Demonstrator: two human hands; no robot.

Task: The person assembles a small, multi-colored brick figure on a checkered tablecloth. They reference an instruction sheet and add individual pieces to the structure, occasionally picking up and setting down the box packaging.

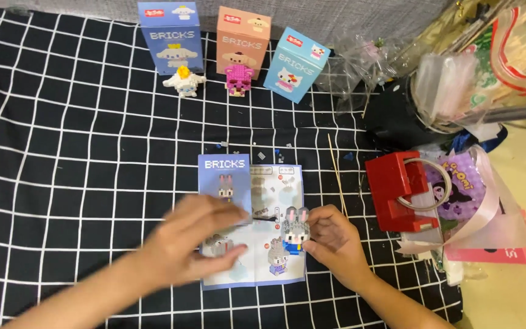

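Observation:
My right hand (333, 240) grips a small grey rabbit figure (295, 226) built of tiny bricks, with a blue body, held upright over the instruction sheet (275, 277). My left hand (193, 244) is blurred, lying flat over the sheet's left half beside a small lilac box (223, 180) that stands on the sheet's top left; its fingers are spread and nothing shows in them. A few loose tiny pieces (263, 152) lie just beyond the sheet.
Three upright boxes stand at the back: blue (171, 36), orange (243, 39), light blue (295, 64). A white figure (184, 82) and a pink figure (238, 79) stand before them. A red holder (397, 189), plastic bags (470, 79) and a thin stick (336, 170) crowd the right. Black grid cloth (62, 152) covers the table.

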